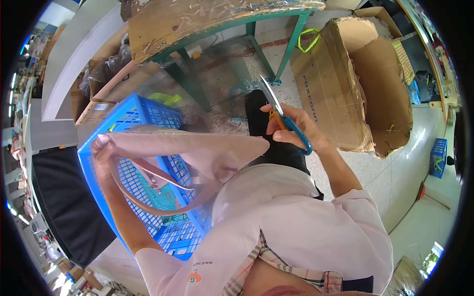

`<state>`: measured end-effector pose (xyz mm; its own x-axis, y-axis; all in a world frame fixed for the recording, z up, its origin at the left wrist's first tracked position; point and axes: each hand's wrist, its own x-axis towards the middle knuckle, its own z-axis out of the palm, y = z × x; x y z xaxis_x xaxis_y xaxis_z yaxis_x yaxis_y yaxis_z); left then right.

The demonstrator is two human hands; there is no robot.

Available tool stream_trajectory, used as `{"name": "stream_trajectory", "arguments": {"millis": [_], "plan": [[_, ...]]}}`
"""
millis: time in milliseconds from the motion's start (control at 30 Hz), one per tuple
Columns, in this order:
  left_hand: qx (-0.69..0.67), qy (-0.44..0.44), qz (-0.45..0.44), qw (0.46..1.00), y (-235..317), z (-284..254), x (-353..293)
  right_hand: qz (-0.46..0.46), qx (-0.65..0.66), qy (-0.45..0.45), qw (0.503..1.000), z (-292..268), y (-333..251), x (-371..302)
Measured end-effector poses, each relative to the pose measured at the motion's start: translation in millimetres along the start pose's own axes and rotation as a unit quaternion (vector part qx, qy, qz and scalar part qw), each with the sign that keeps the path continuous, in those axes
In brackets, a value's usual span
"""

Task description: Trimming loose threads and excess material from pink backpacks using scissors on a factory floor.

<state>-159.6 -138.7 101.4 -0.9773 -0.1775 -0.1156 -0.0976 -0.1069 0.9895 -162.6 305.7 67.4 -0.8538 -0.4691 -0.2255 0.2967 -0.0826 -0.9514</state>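
Observation:
My left hand (102, 157) pinches the upper corner of a pale pink bag (207, 148), its fingers closed on the edge. From there the bag stretches across in front of my body, and its far end tapers close to my right hand. A pink strap (163, 212) loops down from it over a blue plastic basket (111, 204). In my right hand (298, 129) is a pair of scissors (271, 94) with blue and orange handles. The blades point up and away from me, apart from the bag.
Ahead stands a green-legged table (291, 47) topped with cardboard. A large open cardboard box (326, 93) is at the right. Scraps litter the floor under the table. A black padded panel (69, 202) lies left of the basket, and a small blue crate (438, 158) sits far right.

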Motion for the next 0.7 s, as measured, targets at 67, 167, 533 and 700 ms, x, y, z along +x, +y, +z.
{"name": "stream_trajectory", "arguments": {"millis": [67,167,533,700], "plan": [[-0.002,-0.011,-0.003,1.000,-9,-19,0,0.033,-0.015,-0.022,0.999,-12,-7,-9],[-0.018,0.019,-0.013,1.000,-10,-29,-5,0.019,-0.166,-0.055,0.984,-19,-12,-22],[-0.014,-0.020,-0.022,0.999,-15,-47,-9,0.003,-0.358,-0.156,0.921,-11,-20,-24],[-0.010,-0.021,-0.031,0.999,-13,-51,-12,-0.030,-0.345,-0.168,0.923,-9,-13,-19]]}}
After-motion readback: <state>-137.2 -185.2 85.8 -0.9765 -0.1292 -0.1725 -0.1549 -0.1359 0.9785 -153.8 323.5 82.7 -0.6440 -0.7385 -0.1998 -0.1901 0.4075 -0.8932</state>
